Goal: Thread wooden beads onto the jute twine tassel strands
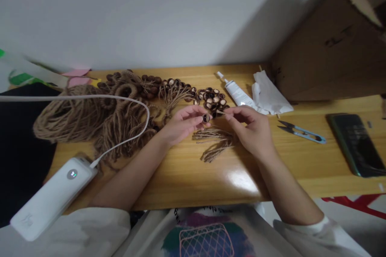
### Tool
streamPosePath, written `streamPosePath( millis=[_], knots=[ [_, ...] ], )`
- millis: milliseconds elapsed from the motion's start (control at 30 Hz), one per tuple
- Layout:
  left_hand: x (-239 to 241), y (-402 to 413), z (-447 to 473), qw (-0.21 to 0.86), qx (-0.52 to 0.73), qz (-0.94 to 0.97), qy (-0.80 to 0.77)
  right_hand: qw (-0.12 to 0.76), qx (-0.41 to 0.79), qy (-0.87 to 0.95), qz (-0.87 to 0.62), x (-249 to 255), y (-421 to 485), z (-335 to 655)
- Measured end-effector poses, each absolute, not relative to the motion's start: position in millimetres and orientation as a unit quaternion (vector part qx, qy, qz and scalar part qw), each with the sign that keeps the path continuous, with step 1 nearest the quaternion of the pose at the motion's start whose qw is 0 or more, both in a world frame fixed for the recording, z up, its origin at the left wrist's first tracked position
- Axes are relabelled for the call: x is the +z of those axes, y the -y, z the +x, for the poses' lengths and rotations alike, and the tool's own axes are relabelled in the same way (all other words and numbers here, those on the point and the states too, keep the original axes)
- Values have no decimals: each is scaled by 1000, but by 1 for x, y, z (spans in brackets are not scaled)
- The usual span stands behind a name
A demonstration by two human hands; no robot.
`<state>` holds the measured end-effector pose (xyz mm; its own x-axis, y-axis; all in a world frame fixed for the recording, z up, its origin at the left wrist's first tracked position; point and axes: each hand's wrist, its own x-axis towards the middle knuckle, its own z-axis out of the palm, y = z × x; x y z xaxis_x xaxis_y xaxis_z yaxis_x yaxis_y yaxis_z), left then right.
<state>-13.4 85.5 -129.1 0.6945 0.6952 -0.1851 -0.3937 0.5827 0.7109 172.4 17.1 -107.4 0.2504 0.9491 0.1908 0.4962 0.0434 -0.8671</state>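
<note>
a small nut shell (pixel 206 118), dark brown and glossy with a paler rim, is seen pinched between the thumb and forefinger of the left hand (pixel 183 122), raised just above the middle of the wooden table (pixel 187 184). the thumb and forefinger of the right hand (pixel 253 126) are drawn narrowly together just beside the shell; whether anything is gripped between them cannot be told. short lengths of jute twine (pixel 215 141) are laid on the wood directly beneath both hands. a heap of like shells (pixel 214 100), some turned to show pale insides, is gathered just behind the fingers, with further shells tied on twine stems (pixel 175 88) to its left. a large tangled bundle of jute cord (pixel 75 118) is spread across the left of the table, crossed by a white cable (pixel 90 98) plugged into a white power bank (pixel 51 198) at the near edge. to the right of the hands, a white glue tube (pixel 238 92), crumpled tissue (pixel 269 94), blue-handled thread snips (pixel 301 131) and a dark phone (pixel 356 144) are set out.
</note>
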Motion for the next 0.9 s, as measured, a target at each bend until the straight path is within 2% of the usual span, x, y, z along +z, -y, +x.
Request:
streamPosePath(
  millis=[233,367,900],
  knots=[
    [-130,-86,-14,859,318,330,-230,402,171,640,-633,-106,-16,171],
    [-132,-86,-15,853,319,328,-250,399,139,665,-616,-102,-16,170],
    [-133,-84,-12,840,308,358,-266,402,126,712,-561,-92,-9,159]
  ],
)
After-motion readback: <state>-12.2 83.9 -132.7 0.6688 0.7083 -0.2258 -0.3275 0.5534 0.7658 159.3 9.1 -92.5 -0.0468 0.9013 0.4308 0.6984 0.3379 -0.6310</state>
